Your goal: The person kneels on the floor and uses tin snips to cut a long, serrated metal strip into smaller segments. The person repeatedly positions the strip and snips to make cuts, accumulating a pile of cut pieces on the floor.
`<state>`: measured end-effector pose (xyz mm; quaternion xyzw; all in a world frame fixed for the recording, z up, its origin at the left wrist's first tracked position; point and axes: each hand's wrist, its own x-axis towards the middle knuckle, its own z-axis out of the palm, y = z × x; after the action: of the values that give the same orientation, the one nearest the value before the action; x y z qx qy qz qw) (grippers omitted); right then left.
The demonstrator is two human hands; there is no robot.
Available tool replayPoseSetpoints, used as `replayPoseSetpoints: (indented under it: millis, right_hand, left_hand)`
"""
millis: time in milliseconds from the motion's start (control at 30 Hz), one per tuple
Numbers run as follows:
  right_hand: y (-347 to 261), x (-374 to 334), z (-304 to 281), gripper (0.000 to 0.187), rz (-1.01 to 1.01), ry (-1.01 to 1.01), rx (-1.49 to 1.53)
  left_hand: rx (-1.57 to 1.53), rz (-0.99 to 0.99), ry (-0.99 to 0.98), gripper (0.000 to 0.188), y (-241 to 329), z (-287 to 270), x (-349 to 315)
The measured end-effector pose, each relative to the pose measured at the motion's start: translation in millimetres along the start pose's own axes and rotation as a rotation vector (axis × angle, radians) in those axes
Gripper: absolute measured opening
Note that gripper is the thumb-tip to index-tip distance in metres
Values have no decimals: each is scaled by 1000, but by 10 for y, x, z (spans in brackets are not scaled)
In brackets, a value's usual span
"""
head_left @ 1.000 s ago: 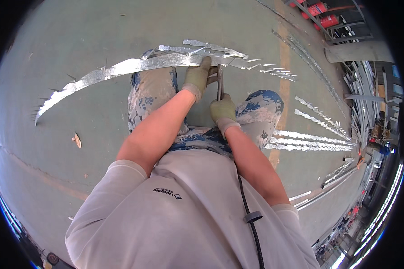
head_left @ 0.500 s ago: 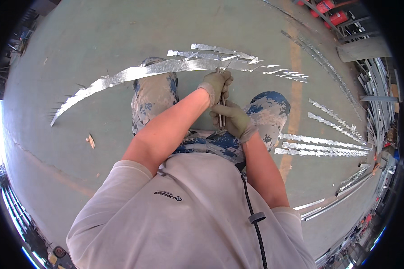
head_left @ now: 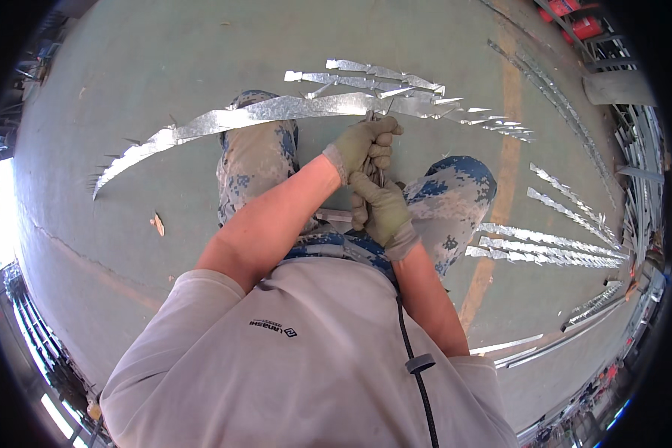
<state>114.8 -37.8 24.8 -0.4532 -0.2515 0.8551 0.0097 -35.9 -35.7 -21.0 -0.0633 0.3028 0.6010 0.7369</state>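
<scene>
A long, curved galvanized metal strip (head_left: 276, 110) with small pointed tabs lies across in front of my knees. My left hand (head_left: 364, 146), in an olive work glove, is closed around a plier-like metal hand tool (head_left: 370, 116), whose jaw end meets the near edge of the strip. Just below, my gloved right hand (head_left: 384, 209) wraps the tool's handles. The fingers hide most of the handles, so its exact kind is unclear. Two shorter notched strips (head_left: 384, 72) lie just beyond the long one, partly overlapping its right part.
Several notched metal strips (head_left: 552, 246) fan out on the floor at the right. Farther right are stacked metal profiles (head_left: 642, 175) and red fire extinguishers (head_left: 586, 28). A dry leaf (head_left: 158, 224) lies on the green floor (head_left: 112, 269) to the left.
The view has shifted slightly, so the strips sit farther right in it. My right hand now covers more of the tool's handles. Both hands keep hold of the tool.
</scene>
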Motion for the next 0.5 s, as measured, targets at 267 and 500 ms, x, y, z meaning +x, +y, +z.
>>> replayPoseSetpoints:
  millis: [267, 500]
  right_hand:
    - [59, 83, 235, 27, -179, 206, -240]
    - [54, 155, -6, 22, -49, 4, 0]
  left_hand:
    - [-383, -68, -357, 25, -80, -317, 151]
    - [149, 181, 199, 34, 4, 102, -204]
